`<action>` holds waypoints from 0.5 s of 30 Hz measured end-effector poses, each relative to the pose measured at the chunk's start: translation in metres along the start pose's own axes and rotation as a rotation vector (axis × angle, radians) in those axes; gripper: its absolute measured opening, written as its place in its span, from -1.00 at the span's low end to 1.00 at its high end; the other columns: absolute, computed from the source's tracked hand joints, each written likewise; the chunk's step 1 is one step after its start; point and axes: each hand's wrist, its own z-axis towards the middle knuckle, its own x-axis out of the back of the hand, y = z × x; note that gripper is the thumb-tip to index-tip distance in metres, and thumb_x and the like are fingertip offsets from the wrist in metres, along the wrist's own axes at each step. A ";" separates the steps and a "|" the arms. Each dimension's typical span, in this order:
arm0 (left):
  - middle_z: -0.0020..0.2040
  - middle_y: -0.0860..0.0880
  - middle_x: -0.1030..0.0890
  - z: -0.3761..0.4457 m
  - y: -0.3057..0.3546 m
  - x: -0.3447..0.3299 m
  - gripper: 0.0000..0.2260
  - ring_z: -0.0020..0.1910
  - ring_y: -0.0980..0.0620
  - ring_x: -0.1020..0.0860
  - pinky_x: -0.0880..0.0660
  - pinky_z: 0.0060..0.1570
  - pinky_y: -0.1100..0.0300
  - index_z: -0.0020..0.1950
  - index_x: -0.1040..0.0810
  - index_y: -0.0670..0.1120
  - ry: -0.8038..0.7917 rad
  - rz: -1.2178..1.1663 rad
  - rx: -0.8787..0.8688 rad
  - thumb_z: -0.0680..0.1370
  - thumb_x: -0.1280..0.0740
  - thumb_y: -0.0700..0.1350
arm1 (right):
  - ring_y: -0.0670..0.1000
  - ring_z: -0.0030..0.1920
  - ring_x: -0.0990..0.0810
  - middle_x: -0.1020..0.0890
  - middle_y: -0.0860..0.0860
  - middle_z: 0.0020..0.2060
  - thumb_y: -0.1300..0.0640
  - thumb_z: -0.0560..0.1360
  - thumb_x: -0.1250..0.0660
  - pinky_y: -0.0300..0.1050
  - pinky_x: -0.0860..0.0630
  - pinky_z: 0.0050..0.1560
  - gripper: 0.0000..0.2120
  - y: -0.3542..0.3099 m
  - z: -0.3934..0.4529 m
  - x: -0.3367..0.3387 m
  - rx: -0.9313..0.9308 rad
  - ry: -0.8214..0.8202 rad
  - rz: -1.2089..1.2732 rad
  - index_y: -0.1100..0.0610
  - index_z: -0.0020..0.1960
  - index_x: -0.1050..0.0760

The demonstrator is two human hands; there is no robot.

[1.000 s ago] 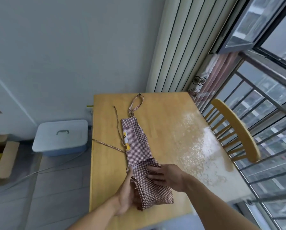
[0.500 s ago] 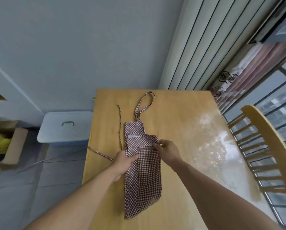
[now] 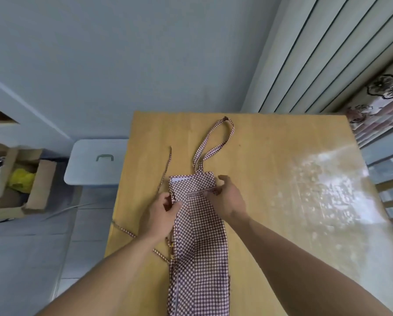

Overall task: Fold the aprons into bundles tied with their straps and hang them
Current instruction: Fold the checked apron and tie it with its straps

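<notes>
A red-and-white checked apron (image 3: 200, 242) lies folded into a long narrow strip on the wooden table (image 3: 270, 142). Its lower part is doubled up over the bib, the hem edge lying just short of the top. The neck loop (image 3: 216, 142) stretches away toward the wall. Thin waist straps (image 3: 165, 169) trail off the strip's left side, one hanging over the table's left edge. My left hand (image 3: 163, 213) pinches the folded layer's left edge. My right hand (image 3: 227, 197) pinches the hem corner at the right edge.
A pale blue lidded storage box (image 3: 95, 163) stands on the floor left of the table. A cardboard box (image 3: 20, 190) with yellow stuff sits farther left. The wall lies beyond the table, a curtain (image 3: 327, 53) at the back right. Glare covers the table's right side.
Both hands carried the apron's lower end up from the near edge and laid it over the bib. The camera tilted closer over the table, and the chair at right left view.
</notes>
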 end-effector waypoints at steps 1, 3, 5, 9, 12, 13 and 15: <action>0.05 0.15 -0.60 0.000 0.000 0.005 -0.74 0.00 0.05 -0.60 -0.56 0.01 0.06 0.21 -0.51 0.09 -0.012 0.069 -0.029 0.64 -0.25 0.20 | 0.03 0.19 -0.63 -0.63 -0.08 0.25 -0.20 0.47 -0.43 0.06 -0.61 0.15 -0.38 0.005 -0.006 -0.004 -0.021 -0.001 -0.002 -0.06 0.44 -0.31; 0.02 0.11 -0.58 -0.003 -0.004 0.017 -0.71 -0.05 0.02 -0.58 -0.52 -0.01 0.07 0.07 -0.55 0.01 -0.063 0.359 -0.161 0.69 -0.11 0.14 | 0.00 0.13 -0.65 -0.63 -0.09 0.24 -0.27 0.45 -0.43 0.01 -0.63 0.09 -0.38 0.010 -0.020 -0.007 -0.054 -0.021 0.004 -0.05 0.40 -0.35; -0.04 0.07 -0.60 -0.013 -0.011 0.030 -0.67 -0.07 0.03 -0.57 -0.49 -0.04 0.10 -0.08 -0.56 0.01 -0.091 0.674 -0.296 0.68 -0.07 0.06 | -0.02 0.10 -0.66 -0.64 -0.09 0.24 -0.27 0.44 -0.44 -0.04 -0.64 0.06 -0.37 0.017 -0.029 -0.011 -0.049 -0.025 0.006 -0.03 0.40 -0.39; 0.01 0.05 -0.65 -0.020 -0.034 0.059 -0.60 0.03 0.01 -0.59 -0.46 0.01 0.11 -0.04 -0.62 0.03 -0.034 0.939 -0.198 0.69 -0.04 0.13 | -0.07 0.05 -0.64 -0.63 -0.07 0.27 -0.25 0.46 -0.46 -0.12 -0.63 0.01 -0.38 0.027 -0.047 -0.008 -0.049 0.004 0.059 -0.04 0.41 -0.39; -0.05 -0.08 -0.66 -0.026 -0.031 0.070 -0.41 -0.04 -0.14 -0.61 -0.51 -0.04 0.04 -0.09 -0.61 -0.01 0.056 0.671 0.117 0.66 0.08 0.32 | -0.09 0.01 -0.62 -0.64 -0.06 0.19 -0.30 0.42 -0.47 -0.14 -0.64 -0.03 -0.32 0.035 -0.072 -0.007 -0.037 0.020 0.121 -0.03 0.42 -0.40; -0.07 -0.09 -0.65 -0.028 -0.028 0.067 -0.42 -0.07 -0.15 -0.61 -0.52 -0.06 0.04 -0.12 -0.59 -0.01 0.060 0.577 0.167 0.64 0.05 0.35 | -0.08 0.02 -0.62 -0.62 -0.09 0.16 -0.34 0.40 -0.46 -0.12 -0.64 -0.02 -0.29 0.038 -0.084 -0.009 -0.033 0.021 0.111 -0.05 0.43 -0.39; -0.12 -0.02 -0.64 -0.038 -0.019 0.049 -0.51 -0.15 -0.08 -0.60 -0.52 -0.17 0.11 -0.18 -0.53 0.02 -0.014 0.449 0.133 0.59 -0.10 0.38 | -0.09 0.02 -0.62 -0.57 -0.13 0.11 -0.43 0.38 -0.40 -0.12 -0.64 -0.04 -0.23 0.048 -0.112 -0.017 -0.064 0.028 0.097 -0.08 0.45 -0.34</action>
